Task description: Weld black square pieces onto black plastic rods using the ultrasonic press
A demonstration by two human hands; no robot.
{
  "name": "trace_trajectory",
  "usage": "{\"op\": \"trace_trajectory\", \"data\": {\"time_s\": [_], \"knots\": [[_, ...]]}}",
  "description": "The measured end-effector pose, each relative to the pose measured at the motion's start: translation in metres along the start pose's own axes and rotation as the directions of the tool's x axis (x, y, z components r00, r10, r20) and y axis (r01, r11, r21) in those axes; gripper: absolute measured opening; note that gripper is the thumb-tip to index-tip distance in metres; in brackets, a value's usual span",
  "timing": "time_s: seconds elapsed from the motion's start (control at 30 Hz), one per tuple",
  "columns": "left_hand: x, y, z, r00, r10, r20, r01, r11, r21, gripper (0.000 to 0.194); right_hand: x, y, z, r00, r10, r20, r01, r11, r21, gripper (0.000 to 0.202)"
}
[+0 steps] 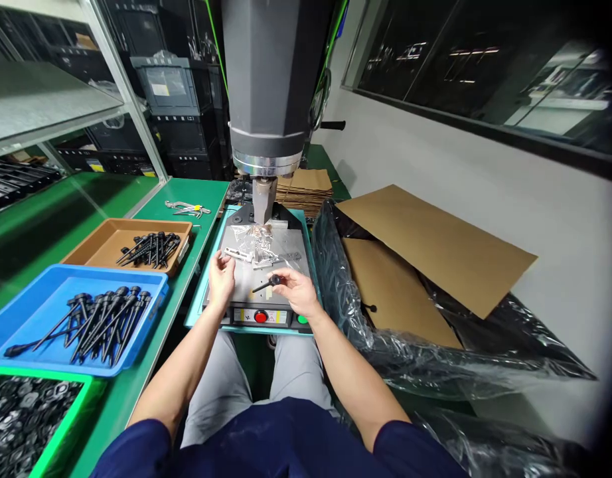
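Note:
In my right hand (295, 291) I hold a thin black rod with a round head (269, 284), its tip pointing left above the metal plate (241, 292). My left hand (221, 279) is loosely curled with fingers a little apart, close to the left end of a small metal fixture (239, 254); I see nothing in it. Over the plate stands a grey press machine (266, 79), its metal horn (263, 199) pointing down at the fixture. Clear film covers part of the plate. On the machine's front are a red button (261, 317) and a green button (302, 319).
On the left are a blue tray (42, 282) and a brown tray (101, 232) with black rods, and a green bin (52, 425) of small black parts. Tools (189, 208) lie behind. Cardboard sheets (435, 245) rest on a plastic-lined box (346, 312) to the right.

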State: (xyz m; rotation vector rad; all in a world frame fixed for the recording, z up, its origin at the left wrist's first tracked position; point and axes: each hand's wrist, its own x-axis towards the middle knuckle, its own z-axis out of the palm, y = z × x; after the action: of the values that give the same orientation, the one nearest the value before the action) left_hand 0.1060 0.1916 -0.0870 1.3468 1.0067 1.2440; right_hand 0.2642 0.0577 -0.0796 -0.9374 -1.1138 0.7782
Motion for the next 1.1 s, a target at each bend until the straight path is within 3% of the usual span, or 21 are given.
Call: {"op": "trace_trajectory", "data": {"time_s": [0.1,0.17,0.27,0.33,0.5,0.8,0.93,1.1], "knots": [[-0.041,0.002,-0.016,0.973,0.097,0.21,-0.116,0.99,0.082,0.046,0.002,-0.003,0.002,1.0,0.001,-0.009,-0.001,0.999,0.047,0.044],[-0.063,0.004,-0.022,0.907,0.088,0.412,-0.145,0.983,0.111,0.036,0.003,-0.004,0.005,0.998,0.025,-0.05,-0.021,0.996,0.081,0.049],[-0.082,0.004,-0.027,0.854,0.093,0.513,-0.21,0.962,0.174,0.025,0.006,-0.004,0.011,0.988,0.058,-0.143,-0.038,0.99,0.136,0.052],[-0.087,0.002,-0.028,0.859,0.084,0.505,-0.213,0.956,0.202,0.022,0.007,-0.006,0.015,0.981,0.087,-0.17,-0.059,0.985,0.164,0.051],[-0.094,0.001,-0.03,0.879,-0.003,0.477,-0.086,0.983,0.164,0.022,0.006,-0.01,0.025,0.987,0.099,-0.125,-0.082,0.988,0.133,0.051],[-0.094,-0.009,-0.038,0.898,0.021,0.439,-0.089,0.987,0.134,0.019,-0.014,-0.01,0.058,0.991,-0.021,-0.134,0.008,0.995,-0.101,0.033],[-0.094,-0.011,-0.04,0.909,0.028,0.417,-0.074,0.993,0.095,0.018,-0.021,-0.01,0.069,0.988,-0.131,-0.08,0.109,0.965,-0.241,0.025],[-0.092,-0.013,-0.045,0.924,0.033,0.381,-0.064,0.995,0.07,0.019,-0.025,-0.008,0.077,0.981,-0.193,-0.019,0.18,0.944,-0.275,0.022]]}}
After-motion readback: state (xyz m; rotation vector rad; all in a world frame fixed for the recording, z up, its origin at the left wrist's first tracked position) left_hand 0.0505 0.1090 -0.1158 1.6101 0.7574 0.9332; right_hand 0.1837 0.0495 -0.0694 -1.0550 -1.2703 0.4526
